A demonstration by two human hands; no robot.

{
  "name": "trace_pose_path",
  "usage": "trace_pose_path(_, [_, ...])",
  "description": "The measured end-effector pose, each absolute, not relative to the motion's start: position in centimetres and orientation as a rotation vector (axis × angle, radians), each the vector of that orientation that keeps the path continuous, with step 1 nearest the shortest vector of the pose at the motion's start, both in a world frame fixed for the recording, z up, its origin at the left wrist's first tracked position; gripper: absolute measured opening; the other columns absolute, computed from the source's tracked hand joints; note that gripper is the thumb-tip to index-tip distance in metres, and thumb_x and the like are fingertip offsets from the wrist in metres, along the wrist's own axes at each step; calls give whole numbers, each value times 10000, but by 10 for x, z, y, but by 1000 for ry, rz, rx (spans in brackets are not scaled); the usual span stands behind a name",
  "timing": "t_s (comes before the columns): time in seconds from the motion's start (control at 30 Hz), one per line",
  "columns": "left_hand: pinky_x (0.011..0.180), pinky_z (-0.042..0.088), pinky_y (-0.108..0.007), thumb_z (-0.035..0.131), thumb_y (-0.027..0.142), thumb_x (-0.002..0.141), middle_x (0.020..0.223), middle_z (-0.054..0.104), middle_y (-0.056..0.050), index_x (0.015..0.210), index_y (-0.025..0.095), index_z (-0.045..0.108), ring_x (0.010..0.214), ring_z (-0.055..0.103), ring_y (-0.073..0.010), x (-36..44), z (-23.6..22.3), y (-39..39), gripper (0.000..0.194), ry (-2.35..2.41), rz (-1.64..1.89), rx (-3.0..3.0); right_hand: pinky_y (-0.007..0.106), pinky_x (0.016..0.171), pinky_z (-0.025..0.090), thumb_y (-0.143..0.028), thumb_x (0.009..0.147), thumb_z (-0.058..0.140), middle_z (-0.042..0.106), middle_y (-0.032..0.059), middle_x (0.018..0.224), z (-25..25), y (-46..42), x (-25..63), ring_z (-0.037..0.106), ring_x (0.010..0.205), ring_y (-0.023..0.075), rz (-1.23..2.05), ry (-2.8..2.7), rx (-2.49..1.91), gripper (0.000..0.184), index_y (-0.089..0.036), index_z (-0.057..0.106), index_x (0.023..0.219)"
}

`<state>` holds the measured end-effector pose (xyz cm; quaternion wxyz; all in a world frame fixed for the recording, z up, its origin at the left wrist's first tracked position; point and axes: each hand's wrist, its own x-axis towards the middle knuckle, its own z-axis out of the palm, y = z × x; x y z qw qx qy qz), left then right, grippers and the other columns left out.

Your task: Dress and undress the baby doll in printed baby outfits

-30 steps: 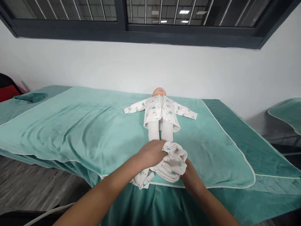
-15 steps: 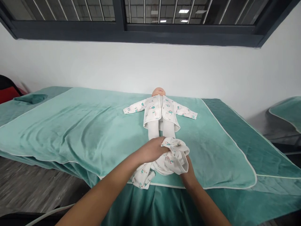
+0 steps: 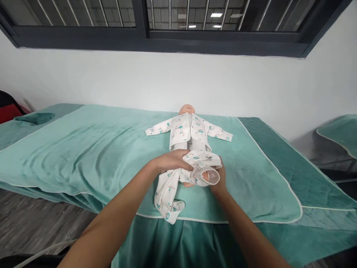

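Patterned trousers (image 3: 166,191) are grasped by the left hand (image 3: 174,160) and right hand (image 3: 219,178), one leg (image 3: 202,159) bunched, its cuff (image 3: 215,177) kept open beside the doll (image 3: 190,128) (seemingly for clearance).

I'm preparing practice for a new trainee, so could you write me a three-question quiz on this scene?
1. Fill the gap: The doll lies on a light ____ blanket.
2. True or false: The doll's jacket is plain, with no print.
3. What do the left hand and right hand both hold? A) the jacket; B) the printed trousers; C) the blanket.

Key: 1. green; 2. false; 3. B
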<state>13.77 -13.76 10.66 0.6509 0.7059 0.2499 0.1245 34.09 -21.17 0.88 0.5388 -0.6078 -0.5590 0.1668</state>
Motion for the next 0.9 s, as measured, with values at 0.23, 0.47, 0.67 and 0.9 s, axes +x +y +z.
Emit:
trace_pose_path(0.23, [716, 424, -299, 538, 152, 776, 872, 633, -14, 811, 206, 526, 849, 598, -206, 152, 98, -135, 66, 932, 669, 2212, 358, 668, 450, -474, 836, 497, 634, 40, 789, 21, -194, 355, 592, 732, 253, 254, -1340, -1503, 227, -252, 485, 880])
trace_pose_path(0.47, [804, 423, -342, 460, 162, 869, 1041, 645, -75, 920, 231, 557, 1019, 597, -267, 166, 96, -133, 130, 1207, 828, 2364, 367, 706, 435, -498, 851, 520, 677, 78, 857, 27, -170, 368, 622, 792, 286, 269, -1358, -1574, 254, -252, 534, 916])
trace_pose_path(0.67, [767, 404, -305, 666, 328, 815, 855, 622, -5, 852, 211, 591, 850, 575, -205, 166, 89, -133, 143, 1105, 898, 1888, 344, 722, 423, -520, 871, 505, 670, 49, 839, 27, -164, 368, 601, 797, 262, 380, -1323, -1560, 266, -257, 541, 896])
trace_pose_path(0.9, [610, 381, -241, 788, 407, 753, 711, 561, 20, 798, 160, 590, 631, 507, -108, 141, 90, -138, 320, 648, 693, 1205, 303, 734, 428, -464, 834, 559, 652, 0, 813, 31, -169, 366, 545, 779, 193, 563, -1270, -1468, 255, -212, 593, 822])
